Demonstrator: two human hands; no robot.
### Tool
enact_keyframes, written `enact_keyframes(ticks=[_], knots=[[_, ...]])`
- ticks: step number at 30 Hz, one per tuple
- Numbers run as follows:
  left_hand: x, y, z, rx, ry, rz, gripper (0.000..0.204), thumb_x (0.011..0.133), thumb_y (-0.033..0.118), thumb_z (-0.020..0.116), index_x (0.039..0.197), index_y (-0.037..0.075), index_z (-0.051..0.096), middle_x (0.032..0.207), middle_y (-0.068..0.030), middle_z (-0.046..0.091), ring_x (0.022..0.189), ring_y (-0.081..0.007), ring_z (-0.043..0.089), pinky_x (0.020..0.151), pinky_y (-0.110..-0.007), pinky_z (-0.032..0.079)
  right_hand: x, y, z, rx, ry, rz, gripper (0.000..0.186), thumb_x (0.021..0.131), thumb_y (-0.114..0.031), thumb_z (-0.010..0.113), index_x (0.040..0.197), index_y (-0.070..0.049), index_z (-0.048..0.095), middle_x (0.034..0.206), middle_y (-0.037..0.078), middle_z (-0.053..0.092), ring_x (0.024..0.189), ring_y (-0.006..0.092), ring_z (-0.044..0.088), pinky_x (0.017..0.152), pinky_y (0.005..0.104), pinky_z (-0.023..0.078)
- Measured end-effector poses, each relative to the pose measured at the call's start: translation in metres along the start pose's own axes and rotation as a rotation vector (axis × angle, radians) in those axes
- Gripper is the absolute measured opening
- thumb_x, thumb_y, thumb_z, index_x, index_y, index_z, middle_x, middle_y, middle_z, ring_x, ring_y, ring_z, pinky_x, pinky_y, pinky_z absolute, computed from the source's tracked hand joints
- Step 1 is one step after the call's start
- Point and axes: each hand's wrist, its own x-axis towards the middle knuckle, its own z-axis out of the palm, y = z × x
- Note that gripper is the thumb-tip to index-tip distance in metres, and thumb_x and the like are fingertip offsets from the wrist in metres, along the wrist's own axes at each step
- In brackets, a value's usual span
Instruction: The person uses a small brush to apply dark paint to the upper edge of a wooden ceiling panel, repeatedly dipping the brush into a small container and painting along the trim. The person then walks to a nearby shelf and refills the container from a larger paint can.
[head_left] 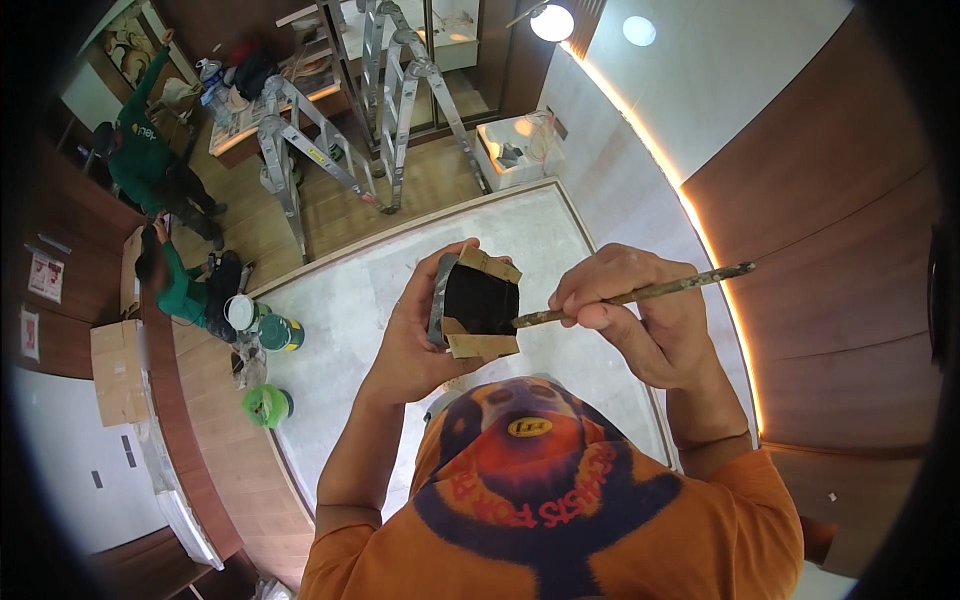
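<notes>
My left hand (407, 330) is wrapped round a small open box (484, 347) with tan cardboard-like flaps and a grey side. Its inside looks black, and I cannot tell whether that is paint or a dark lining. Between the thumb and fingers of my right hand (640, 315) is a thin, paint-stained paintbrush (650, 291), held nearly level. The brush's left end meets the right edge of the box's opening, so its bristles do not show clearly. Both hands are in front of my chest, above a pale floor panel (340, 290).
Folding aluminium ladders (400, 110) stand ahead beside a cluttered table (235, 135). Two people in green work at left, one standing (150, 155), one crouching (190, 285). Paint buckets (280, 332) and a green-lined pail (266, 406) are near them. A white bin (520, 165) stands by the curved wall.
</notes>
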Motion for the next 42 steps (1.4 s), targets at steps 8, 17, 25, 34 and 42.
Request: enact_keyframes(ticks=[8,17,25,34,42], knots=[[0.007,0.003,-0.030,-0.061,0.004,0.016,0.112,0.065,0.001,0.091,0.157,0.006,0.028,0.148,-0.0228,0.052,0.132,-0.0316,0.057,0.103,-0.046,0.057,0.033,0.001,0.018,0.003,0.034,0.080,0.006,0.097,-0.005,0.069,0.098,0.000,0.069,0.095,0.010,0.071,0.085,0.0250,0.069,0.075,0.0337,0.055],[0.018,-0.001,-0.024,-0.096,-0.019,0.051,0.112,0.066,0.000,0.092,0.157,0.007,0.028,0.148,-0.0226,0.052,0.132,-0.0321,0.057,0.101,-0.045,0.058,0.033,0.001,0.008,-0.025,0.067,0.060,0.005,0.097,-0.005,0.068,0.097,-0.001,0.069,0.094,0.010,0.071,0.084,0.0255,0.070,0.074,0.0334,0.055],[0.027,-0.010,-0.009,-0.086,-0.026,0.048,0.111,0.066,0.001,0.092,0.157,0.007,0.028,0.148,-0.0225,0.052,0.131,-0.0311,0.058,0.100,-0.045,0.058,0.024,0.006,-0.006,-0.127,0.078,-0.020,0.006,0.093,-0.005,0.071,0.095,0.000,0.069,0.091,0.010,0.070,0.080,0.0263,0.070,0.070,0.0342,0.055],[0.039,-0.020,0.004,-0.096,-0.039,0.033,0.109,0.068,0.000,0.091,0.157,0.008,0.028,0.149,-0.0232,0.051,0.131,-0.0313,0.058,0.101,-0.046,0.058,0.015,0.007,-0.021,-0.109,0.081,0.046,0.006,0.093,-0.005,0.072,0.094,0.000,0.069,0.091,0.009,0.071,0.080,0.0258,0.070,0.070,0.0338,0.055],[0.048,-0.026,0.008,-0.098,-0.058,0.039,0.108,0.067,-0.001,0.090,0.157,0.009,0.029,0.149,-0.0229,0.051,0.130,-0.0301,0.059,0.100,-0.046,0.059,0.009,0.005,-0.029,-0.073,0.065,0.080,0.007,0.095,-0.007,0.071,0.095,-0.001,0.069,0.089,0.010,0.071,0.079,0.0237,0.070,0.069,0.0332,0.055]])
